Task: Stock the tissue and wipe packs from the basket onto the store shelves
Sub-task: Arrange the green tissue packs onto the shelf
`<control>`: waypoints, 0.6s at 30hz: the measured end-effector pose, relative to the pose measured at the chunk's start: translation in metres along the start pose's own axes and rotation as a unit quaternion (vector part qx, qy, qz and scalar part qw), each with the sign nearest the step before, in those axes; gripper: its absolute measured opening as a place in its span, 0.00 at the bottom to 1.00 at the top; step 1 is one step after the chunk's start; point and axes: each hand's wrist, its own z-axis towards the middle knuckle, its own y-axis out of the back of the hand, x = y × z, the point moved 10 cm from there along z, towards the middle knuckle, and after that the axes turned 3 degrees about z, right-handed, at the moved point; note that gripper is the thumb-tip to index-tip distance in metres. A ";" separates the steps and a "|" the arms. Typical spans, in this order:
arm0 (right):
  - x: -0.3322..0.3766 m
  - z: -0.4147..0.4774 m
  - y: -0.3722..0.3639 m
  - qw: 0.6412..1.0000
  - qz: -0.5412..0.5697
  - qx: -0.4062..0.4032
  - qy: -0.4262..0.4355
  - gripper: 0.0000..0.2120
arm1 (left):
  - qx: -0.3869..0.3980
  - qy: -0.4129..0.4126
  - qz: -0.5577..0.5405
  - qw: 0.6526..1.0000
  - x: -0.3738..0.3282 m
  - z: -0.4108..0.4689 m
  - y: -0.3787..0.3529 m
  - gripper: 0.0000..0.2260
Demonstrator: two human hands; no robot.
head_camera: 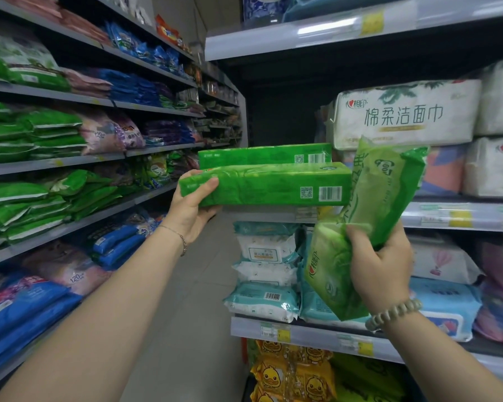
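Shelving lines both sides of a narrow store aisle with a grey tiled floor (192, 300). On the right, the middle shelf (447, 217) carries large white facial-towel packs (404, 114), stacked on other packs. The shelf below (317, 333) holds a pile of teal-and-white wipe packs (265, 297) at its left end. Further right, a blue wipe pack (445, 303) lies under a white pack printed with a balloon (442, 259). Yellow duck-print packs (291, 369) fill the tier beneath. Across the aisle, the left shelves (70, 161) bear piles of flat green packs (26, 134), pink and purple packs (105, 132) and blue packs (119, 242).
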 end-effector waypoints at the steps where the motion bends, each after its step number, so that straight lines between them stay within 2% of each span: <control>1: 0.001 0.000 -0.001 1.000 0.004 0.003 0.003 0.12 | 0.003 -0.005 0.000 1.000 -0.005 0.001 0.001 0.33; 2: 0.003 0.000 -0.003 1.000 0.006 0.006 0.007 0.11 | 0.006 -0.015 -0.003 1.000 -0.011 0.002 0.002 0.31; 5: 0.007 0.002 -0.011 1.000 0.008 0.016 0.009 0.10 | -0.007 -0.046 -0.004 0.999 -0.031 0.005 0.008 0.15; 6: 0.009 0.003 -0.013 1.000 0.010 0.016 0.009 0.10 | -0.013 -0.047 0.003 0.999 -0.034 0.008 0.010 0.13; 10: 0.008 0.007 -0.019 1.000 0.015 0.017 0.005 0.10 | -0.030 -0.027 0.007 0.999 -0.034 0.018 0.011 0.16; 14: 0.000 0.006 -0.021 0.999 0.025 0.019 -0.009 0.09 | -0.025 -0.034 0.006 0.999 -0.036 0.024 0.008 0.12; 18: -0.007 0.001 -0.024 0.999 0.029 0.030 -0.011 0.08 | -0.016 -0.032 0.010 0.999 -0.035 0.028 0.014 0.16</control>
